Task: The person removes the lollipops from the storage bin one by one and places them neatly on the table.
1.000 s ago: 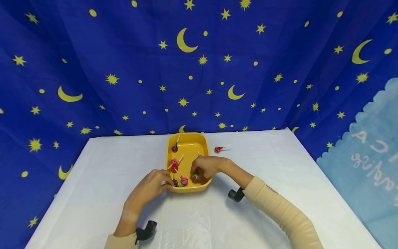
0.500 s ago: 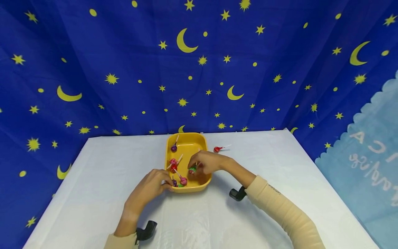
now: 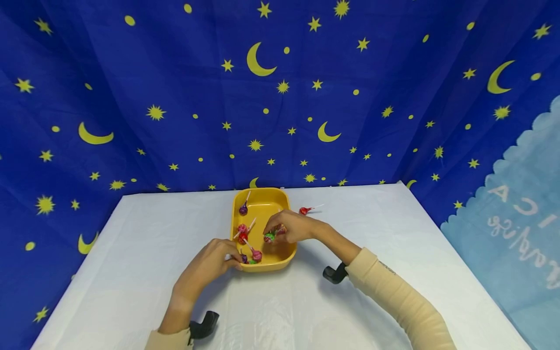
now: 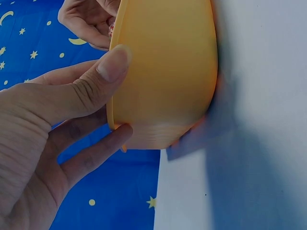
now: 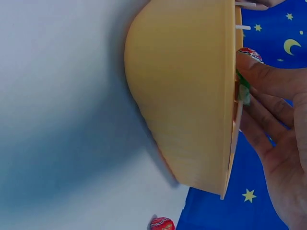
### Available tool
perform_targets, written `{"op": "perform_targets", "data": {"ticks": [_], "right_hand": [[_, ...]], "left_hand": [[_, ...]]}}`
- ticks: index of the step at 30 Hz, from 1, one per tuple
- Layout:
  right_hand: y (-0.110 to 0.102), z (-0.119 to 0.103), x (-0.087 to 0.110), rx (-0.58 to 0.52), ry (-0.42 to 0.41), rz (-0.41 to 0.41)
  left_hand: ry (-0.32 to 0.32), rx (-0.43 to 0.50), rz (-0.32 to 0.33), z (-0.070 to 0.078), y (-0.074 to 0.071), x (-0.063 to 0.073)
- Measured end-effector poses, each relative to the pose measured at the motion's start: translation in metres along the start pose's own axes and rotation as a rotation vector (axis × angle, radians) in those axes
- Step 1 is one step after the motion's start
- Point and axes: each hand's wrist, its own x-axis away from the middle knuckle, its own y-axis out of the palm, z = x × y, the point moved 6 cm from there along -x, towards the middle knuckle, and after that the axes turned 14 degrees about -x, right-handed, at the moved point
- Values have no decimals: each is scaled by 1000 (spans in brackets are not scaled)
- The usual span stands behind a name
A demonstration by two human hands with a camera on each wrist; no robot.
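Note:
My left hand (image 3: 213,260) grips the near left corner of a yellow plastic bin (image 3: 263,267); in the left wrist view the thumb (image 4: 115,64) presses the outer wall, with fingers beyond the rim. Over the bin's right half, my right hand (image 3: 294,226) pinches a green-and-red wrapped lollipop (image 3: 269,237). Its patterned head (image 5: 251,54) shows above the rim in the right wrist view. Inside, along the left side, lie a purple lollipop (image 3: 243,209), red ones (image 3: 242,237) and a pink one (image 3: 256,255). Another purple lollipop (image 3: 243,258) sits near my left fingertips. My right hand hides part of the bin.
A red lollipop (image 3: 305,211) lies on the white table (image 3: 350,209), right of the bin. Behind the table hangs a blue curtain (image 3: 197,87) with moons and stars. A light blue cloth (image 3: 525,194) hangs at the right.
My right hand has moved slightly away from me and leftward, bringing the green-and-red lollipop from the bin's near right part toward its middle. My left hand stays on the bin's corner.

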Motion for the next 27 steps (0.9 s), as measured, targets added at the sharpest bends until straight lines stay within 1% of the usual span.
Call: {"op": "perform_targets", "data": {"ticks": [5, 11, 14, 21, 27], "right_hand": [[-5, 1, 3, -52, -46, 55], [-11, 5, 8, -187, -46, 149], [-14, 7, 12, -233, -51, 196], [-20, 18, 26, -255, -37, 308], [-30, 32, 40, -235, -42, 449]], "left_hand": [[-12, -5, -4, 0, -1, 0], [-21, -9, -13, 0, -3, 0], [-22, -3, -10, 0, -3, 1], [-28, 17, -9, 1, 1, 1], [-40, 7, -15, 0, 1, 1]]}}
